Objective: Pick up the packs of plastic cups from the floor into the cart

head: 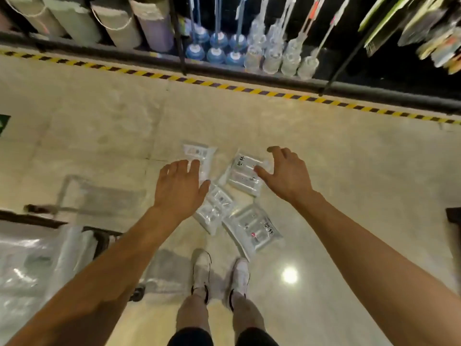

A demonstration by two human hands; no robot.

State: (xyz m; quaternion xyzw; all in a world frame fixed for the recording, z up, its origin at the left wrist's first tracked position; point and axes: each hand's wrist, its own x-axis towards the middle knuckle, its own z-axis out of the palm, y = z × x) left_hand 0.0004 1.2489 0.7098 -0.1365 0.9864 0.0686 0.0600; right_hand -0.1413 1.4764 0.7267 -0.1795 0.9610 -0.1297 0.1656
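Several clear packs of plastic cups lie on the shiny floor in front of my feet. One pack (202,156) lies farthest at the left, another (243,176) farthest at the right, a third (215,211) in the middle and a fourth (254,228) nearest my shoes. My left hand (178,186) hovers over the far left pack with fingers spread and holds nothing. My right hand (284,171) is spread beside the far right pack, thumb over its edge, also empty. The cart (97,236) stands at the lower left with clear plastic packs inside.
A store shelf (224,71) runs along the far side behind a yellow and black floor stripe (249,89), holding plungers, brushes and rolled mats. My white shoes (219,273) stand just behind the packs. A dark object (454,216) sits at the right edge.
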